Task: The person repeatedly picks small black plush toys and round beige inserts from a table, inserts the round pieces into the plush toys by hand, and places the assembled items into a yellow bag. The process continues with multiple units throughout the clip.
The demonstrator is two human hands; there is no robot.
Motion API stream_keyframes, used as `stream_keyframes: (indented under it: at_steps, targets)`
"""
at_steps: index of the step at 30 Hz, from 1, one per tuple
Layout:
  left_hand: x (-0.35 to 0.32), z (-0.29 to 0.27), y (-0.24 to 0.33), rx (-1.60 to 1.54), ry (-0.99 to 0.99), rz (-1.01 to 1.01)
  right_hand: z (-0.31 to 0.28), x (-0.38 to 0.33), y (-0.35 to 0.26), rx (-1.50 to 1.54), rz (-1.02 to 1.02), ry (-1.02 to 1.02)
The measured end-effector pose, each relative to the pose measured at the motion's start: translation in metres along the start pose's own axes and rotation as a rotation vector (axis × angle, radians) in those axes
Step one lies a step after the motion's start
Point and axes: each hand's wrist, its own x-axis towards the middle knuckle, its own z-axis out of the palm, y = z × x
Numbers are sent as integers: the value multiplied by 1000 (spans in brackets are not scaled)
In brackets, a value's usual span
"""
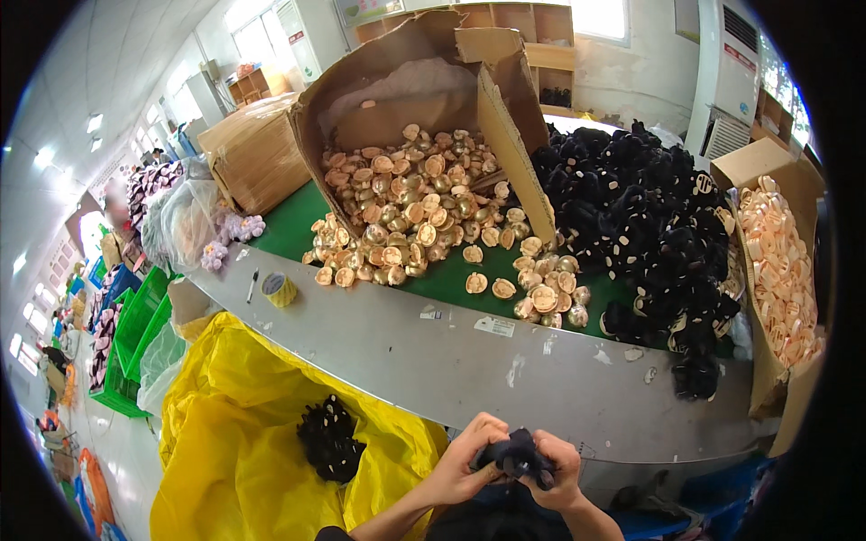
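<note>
Between my two hands, just off the near edge of the metal table (451, 365), is a small black plush piece (519, 456). My left hand (466, 462) grips its left side, thumb and fingers pressed together on it. My right hand (557, 471) pinches the other side, its fingers curled round. Parts of the piece are hidden behind my fingers. To the lower left, a yellow plastic bag (225, 424) hangs open with several similar black pieces (331, 439) inside. A large heap of black plush pieces (631, 207) lies on the table's right side.
Shiny gold shell-shaped parts (397, 207) spill from a tipped cardboard box (505, 135) onto the green surface. A box of peach-coloured plastic parts (780, 270) stands at far right. A yellow tape roll (279, 289) and a pen (253, 285) lie at left. Green crates (135, 338) stand beyond the bag.
</note>
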Motion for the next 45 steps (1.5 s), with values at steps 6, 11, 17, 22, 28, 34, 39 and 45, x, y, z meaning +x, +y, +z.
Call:
stream_keyframes:
  at_steps: [6, 11, 17, 22, 28, 34, 39, 45]
  targets:
    - [5, 3, -5, 3, 157, 0, 28, 15, 19, -126, -274, 297]
    - [6, 2, -4, -16, 179, -5, 34, 12, 27, -201, -312, 357]
    - [3, 5, -12, 146, 319, -38, 37, 35, 56, -277, -434, 371]
    - [10, 9, -3, 336, 506, 34, 56, 49, 51, -206, -393, 466]
    - [-2, 15, -14, 325, 631, 0, 66, 34, 34, -230, -262, 451]
    - [-7, 20, -9, 310, 729, -41, 62, 19, 20, -420, -448, 278]
    - [-7, 22, -19, 96, 638, 32, 48, 15, 18, -392, -475, 228]
    - [-12, 1, 7, -681, 280, -271, 18, 15, 27, -583, -544, 137]
